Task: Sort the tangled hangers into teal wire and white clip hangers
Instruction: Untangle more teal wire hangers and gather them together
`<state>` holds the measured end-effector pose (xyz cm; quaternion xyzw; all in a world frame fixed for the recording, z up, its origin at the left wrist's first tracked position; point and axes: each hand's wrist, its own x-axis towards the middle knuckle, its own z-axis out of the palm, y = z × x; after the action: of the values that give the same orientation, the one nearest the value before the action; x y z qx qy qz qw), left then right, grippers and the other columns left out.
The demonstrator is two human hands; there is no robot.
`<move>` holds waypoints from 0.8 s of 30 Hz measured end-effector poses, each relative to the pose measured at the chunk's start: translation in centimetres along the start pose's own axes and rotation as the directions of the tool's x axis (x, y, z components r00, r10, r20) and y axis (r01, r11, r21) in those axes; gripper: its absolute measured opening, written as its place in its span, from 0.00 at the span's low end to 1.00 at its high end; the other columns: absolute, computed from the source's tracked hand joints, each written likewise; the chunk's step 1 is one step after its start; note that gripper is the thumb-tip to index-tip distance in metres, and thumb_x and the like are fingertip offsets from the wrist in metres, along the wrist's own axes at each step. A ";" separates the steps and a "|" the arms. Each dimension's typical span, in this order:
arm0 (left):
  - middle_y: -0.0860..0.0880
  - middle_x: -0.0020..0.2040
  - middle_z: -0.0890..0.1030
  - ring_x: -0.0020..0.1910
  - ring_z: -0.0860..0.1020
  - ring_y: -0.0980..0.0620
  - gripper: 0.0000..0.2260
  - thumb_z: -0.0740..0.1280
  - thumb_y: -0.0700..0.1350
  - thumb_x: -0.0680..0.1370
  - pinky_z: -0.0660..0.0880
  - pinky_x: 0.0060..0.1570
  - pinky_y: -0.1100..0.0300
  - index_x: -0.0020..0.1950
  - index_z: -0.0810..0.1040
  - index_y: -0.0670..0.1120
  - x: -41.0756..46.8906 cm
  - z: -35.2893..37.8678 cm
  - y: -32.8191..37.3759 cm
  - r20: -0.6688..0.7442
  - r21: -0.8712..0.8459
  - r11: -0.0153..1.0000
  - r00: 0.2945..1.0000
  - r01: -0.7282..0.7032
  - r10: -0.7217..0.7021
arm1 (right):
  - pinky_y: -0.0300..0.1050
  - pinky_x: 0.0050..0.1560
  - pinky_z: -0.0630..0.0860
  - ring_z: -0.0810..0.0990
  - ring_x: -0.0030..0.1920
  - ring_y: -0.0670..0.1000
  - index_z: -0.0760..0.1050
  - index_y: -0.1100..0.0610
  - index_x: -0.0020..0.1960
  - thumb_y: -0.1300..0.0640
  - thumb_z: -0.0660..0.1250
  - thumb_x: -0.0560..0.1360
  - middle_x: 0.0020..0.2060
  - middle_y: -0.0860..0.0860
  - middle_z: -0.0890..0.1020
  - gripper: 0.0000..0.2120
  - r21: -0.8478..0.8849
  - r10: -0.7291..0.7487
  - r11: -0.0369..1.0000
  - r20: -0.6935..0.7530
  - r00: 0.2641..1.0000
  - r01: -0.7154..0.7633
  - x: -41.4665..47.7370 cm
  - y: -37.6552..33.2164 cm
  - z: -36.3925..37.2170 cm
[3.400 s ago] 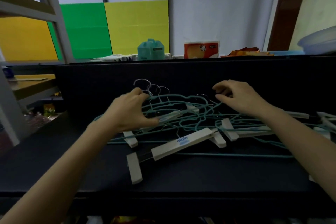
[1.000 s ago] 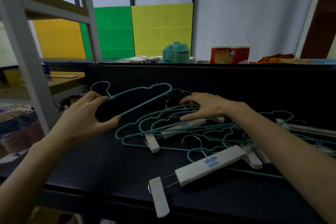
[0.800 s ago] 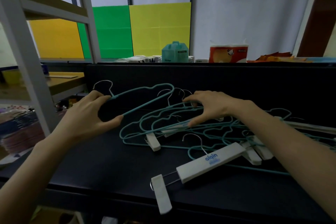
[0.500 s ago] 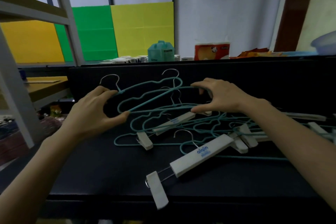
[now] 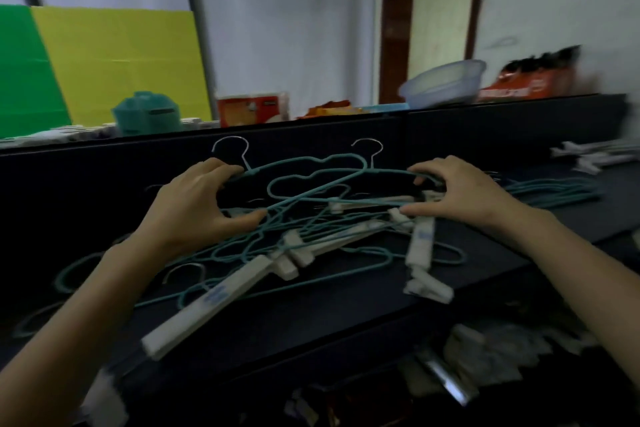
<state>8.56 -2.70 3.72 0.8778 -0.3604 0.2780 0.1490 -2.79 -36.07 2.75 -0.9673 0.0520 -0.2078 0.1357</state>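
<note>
A tangle of teal wire hangers (image 5: 311, 229) and white clip hangers (image 5: 221, 298) lies on the dark table (image 5: 311, 319). My left hand (image 5: 197, 208) grips the left end of a raised teal wire hanger (image 5: 304, 163) near its metal hook. My right hand (image 5: 457, 194) holds the right end of a second lifted teal hanger (image 5: 391, 173), above a white clip hanger (image 5: 420, 243). Both raised hangers cross over the pile. Further right lie sorted teal hangers (image 5: 554, 191) and white clip hangers (image 5: 595, 156).
A dark back panel (image 5: 104, 177) rises behind the pile. On the ledge above stand a teal container (image 5: 149, 114), an orange box (image 5: 252, 107) and a plastic basin (image 5: 443, 83). Clutter lies under the table's front edge (image 5: 485, 357). A doorway (image 5: 433, 17) opens at the right.
The view has swung to the right. My right hand has closed on the end of a lifted teal hanger, and both hands hold the raised hangers higher above the pile.
</note>
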 end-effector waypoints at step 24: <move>0.51 0.55 0.76 0.56 0.71 0.52 0.42 0.51 0.73 0.60 0.67 0.48 0.62 0.64 0.72 0.48 11.9 15.7 33.7 0.092 -0.190 0.938 0.946 -0.290 0.311 | 0.44 0.51 0.69 0.67 0.51 0.44 0.71 0.50 0.66 0.29 0.65 0.55 0.44 0.35 0.71 0.44 -0.120 0.410 0.900 -0.102 0.906 -0.420 -19.3 31.6 -13.6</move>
<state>-2.59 -39.94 0.27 0.8113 -0.5216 0.2111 0.1588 -27.37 -66.60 -1.76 -0.9326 0.2762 -0.2059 0.1072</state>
